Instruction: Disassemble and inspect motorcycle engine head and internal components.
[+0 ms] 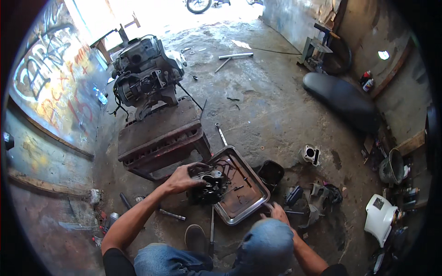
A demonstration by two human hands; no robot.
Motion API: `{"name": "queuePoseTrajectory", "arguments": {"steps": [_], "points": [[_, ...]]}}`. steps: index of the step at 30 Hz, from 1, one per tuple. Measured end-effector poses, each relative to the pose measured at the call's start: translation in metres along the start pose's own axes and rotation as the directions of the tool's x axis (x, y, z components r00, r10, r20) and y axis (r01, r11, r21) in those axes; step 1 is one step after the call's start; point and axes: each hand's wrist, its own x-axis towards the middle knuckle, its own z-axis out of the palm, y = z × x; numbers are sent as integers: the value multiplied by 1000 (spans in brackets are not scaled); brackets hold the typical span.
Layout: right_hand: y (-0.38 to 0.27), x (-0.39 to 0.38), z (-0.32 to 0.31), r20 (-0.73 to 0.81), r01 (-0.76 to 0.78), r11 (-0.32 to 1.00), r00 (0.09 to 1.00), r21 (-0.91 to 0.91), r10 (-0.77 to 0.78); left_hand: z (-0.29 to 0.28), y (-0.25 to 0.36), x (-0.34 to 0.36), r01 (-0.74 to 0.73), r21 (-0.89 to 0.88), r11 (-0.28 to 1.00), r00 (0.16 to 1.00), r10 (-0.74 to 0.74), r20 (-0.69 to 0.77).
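My left hand (180, 178) grips a dark engine cylinder head (208, 186) from its upper left side. The part is held over the left edge of a shallow metal tray (223, 215). Several small bolts and rods (238, 187) lie inside the tray. Just off the tray's lower right corner, beside my right knee, is my right hand (277, 213). Its visible fingers are apart, with nothing seen between them. A thin metal rod (294, 212) lies close to that hand, and the knee covers part of the wrist.
An engine (145, 76) rests on a metal stand (161, 129) ahead on the left. A wrench (221, 134) lies beyond the tray. To the right are a black container (270, 173), a cylinder block (311, 155), a motorcycle seat (340, 99) and a white panel (380, 218).
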Motion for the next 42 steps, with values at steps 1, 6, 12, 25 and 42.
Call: {"name": "queuePoseTrajectory", "arguments": {"steps": [1, 6, 12, 25, 42], "points": [[-17, 31, -17, 4, 82, 983, 996, 163, -84, 3, 2, 11, -1, -1, 1000, 999, 1, 48], [-77, 130, -41, 36, 153, 865, 981, 478, -193, 17, -10, 59, -52, 29, 998, 971, 44, 233], [-73, 159, -16, -36, 157, 878, 987, 452, -158, 26, -29, 101, -97, 52, 994, 923, 70, 380], [-49, 144, 33, 47, -9, 877, 999, 481, -15, 58, -67, 125, -71, -21, 997, 929, 74, 363], [-9, 147, 32, 88, -182, 382, 964, 906, 251, 55, -72, 72, -64, 105, 992, 973, 39, 226]]}}
